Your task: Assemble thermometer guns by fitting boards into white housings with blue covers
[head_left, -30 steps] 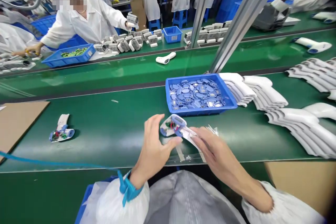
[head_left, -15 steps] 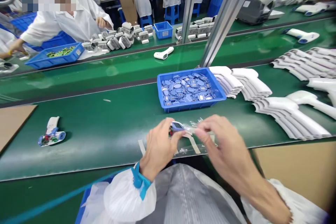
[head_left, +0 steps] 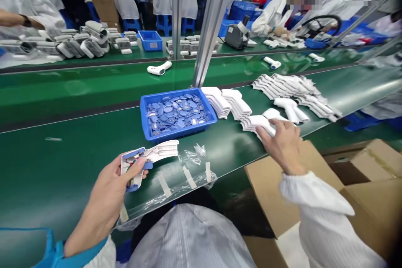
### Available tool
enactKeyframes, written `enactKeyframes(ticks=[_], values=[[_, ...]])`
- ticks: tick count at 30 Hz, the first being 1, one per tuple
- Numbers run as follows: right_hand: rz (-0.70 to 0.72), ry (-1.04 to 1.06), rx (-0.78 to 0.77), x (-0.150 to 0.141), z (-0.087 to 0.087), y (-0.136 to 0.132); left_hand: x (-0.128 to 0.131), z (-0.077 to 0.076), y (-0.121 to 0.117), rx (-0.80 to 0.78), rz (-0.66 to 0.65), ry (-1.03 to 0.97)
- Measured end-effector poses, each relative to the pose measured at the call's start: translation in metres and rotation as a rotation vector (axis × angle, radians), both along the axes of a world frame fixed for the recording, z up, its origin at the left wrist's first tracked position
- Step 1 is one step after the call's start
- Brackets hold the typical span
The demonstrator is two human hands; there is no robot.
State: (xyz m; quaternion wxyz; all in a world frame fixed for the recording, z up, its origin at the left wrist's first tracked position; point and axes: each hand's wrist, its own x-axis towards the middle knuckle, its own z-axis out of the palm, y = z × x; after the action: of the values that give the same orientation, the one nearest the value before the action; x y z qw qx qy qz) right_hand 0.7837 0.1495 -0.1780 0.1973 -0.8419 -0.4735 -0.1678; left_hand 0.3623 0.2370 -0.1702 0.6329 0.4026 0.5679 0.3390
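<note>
My left hand (head_left: 109,184) is closed on an opened white thermometer gun housing (head_left: 166,149), its inner side facing up. Blue trim, red wires and a circuit board show in its head, partly under my thumb; its ribbed handle points right. My right hand (head_left: 284,144) is over the near stack of white housing shells (head_left: 256,123), thumb and fingers apart around the end of a shell. Whether the fingertips touch it is hard to tell. A blue bin (head_left: 180,134) of small blue oval parts stands between my hands, farther back.
Clear thin pieces (head_left: 196,153) and tape strips (head_left: 189,177) are along the near table edge. More white shells (head_left: 282,86) lie at the right. A metal post (head_left: 210,29) rises behind the bin. Cardboard boxes (head_left: 292,188) stand below right. A white thermometer gun (head_left: 159,68) lies on the belt beyond.
My right hand has left the housing and moved right to the stacked shells. My left hand has shifted left, with the housing turned inner side up. The view has swung right.
</note>
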Motion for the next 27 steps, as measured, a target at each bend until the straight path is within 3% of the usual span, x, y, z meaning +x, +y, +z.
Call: enactKeyframes(ticks=[3, 6, 10, 15, 19, 23, 27], values=[[-0.023, 0.016, -0.132, 0.043, -0.002, -0.006, -0.001, -0.004, 0.001, -0.011, -0.032, -0.004], [0.122, 0.057, -0.185, 0.039, -0.023, -0.013, 0.002, -0.009, -0.001, 0.012, -0.067, 0.012], [0.236, 0.070, -0.173, -0.003, -0.039, -0.016, 0.010, -0.015, -0.005, 0.145, -0.146, 0.002], [0.291, -0.179, -0.047, -0.054, -0.011, -0.003, 0.017, -0.024, -0.002, 0.190, -0.238, -0.121], [0.693, -0.272, 0.122, -0.117, 0.011, 0.005, 0.018, -0.026, -0.001, 0.152, -0.262, -0.229], [0.889, -0.300, 0.057, -0.181, 0.009, 0.015, 0.016, -0.025, -0.003, 0.204, -0.296, -0.289], [0.938, -0.223, -0.055, -0.207, -0.005, 0.028, 0.012, -0.026, -0.007, 0.284, -0.311, -0.072]])
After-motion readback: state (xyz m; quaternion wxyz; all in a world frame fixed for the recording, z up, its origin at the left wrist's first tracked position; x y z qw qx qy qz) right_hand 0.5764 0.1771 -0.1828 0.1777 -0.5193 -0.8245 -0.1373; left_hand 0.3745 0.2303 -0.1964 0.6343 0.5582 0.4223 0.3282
